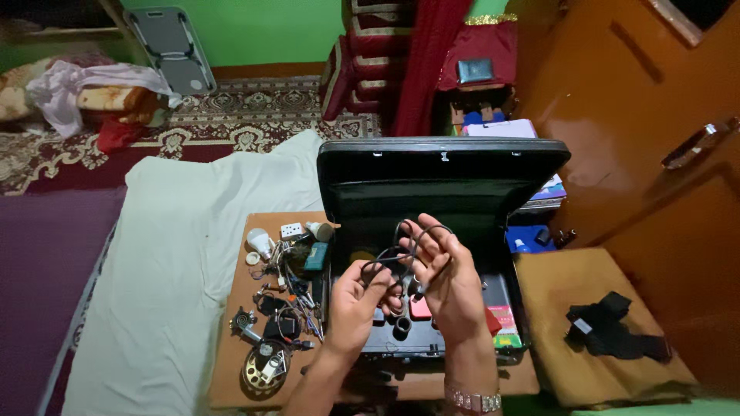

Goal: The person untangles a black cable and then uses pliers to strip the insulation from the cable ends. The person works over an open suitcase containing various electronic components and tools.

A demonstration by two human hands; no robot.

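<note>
Untangling a black cord [408, 246] over the open briefcase [443, 166]: left hand [356, 302] and right hand [445, 279] both grip it; next, loops need teasing apart.

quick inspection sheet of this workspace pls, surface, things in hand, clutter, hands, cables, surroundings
surface: wooden board lying on a white sheet.
job's things: open black case, lid up; a looped black cord held above it.
clutter: light bulb, white socket, round metal part and small bits left of the case.
grippers: left hand and right hand both grip the cord.
cables: the cord, plus tangled thin wires on the board.
surroundings: patterned carpet, green wall, brown cushion with black cloth, wooden door.
</note>
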